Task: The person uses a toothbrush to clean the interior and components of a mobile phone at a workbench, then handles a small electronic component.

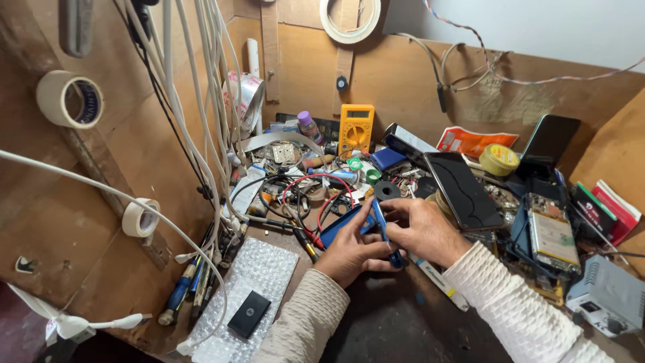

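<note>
My left hand [349,250] grips a blue phone-sized device [339,228] by its lower edge at the middle of the cluttered bench. My right hand [423,228] pinches a thin blue-handled tool [384,232] whose tip rests against the device's right end. Both hands meet over the dark bench top [396,316]. Cream knitted sleeves cover both forearms. The device's far side is hidden by my fingers.
A yellow multimeter [355,128] stands at the back. Black phones [463,191] and an opened phone [552,235] lie to the right. Red and black probe wires [316,195] coil left of the hands. Bubble wrap with a small black part [248,312] and screwdrivers [180,292] lie front left. Tape rolls [69,99] hang on the left wall.
</note>
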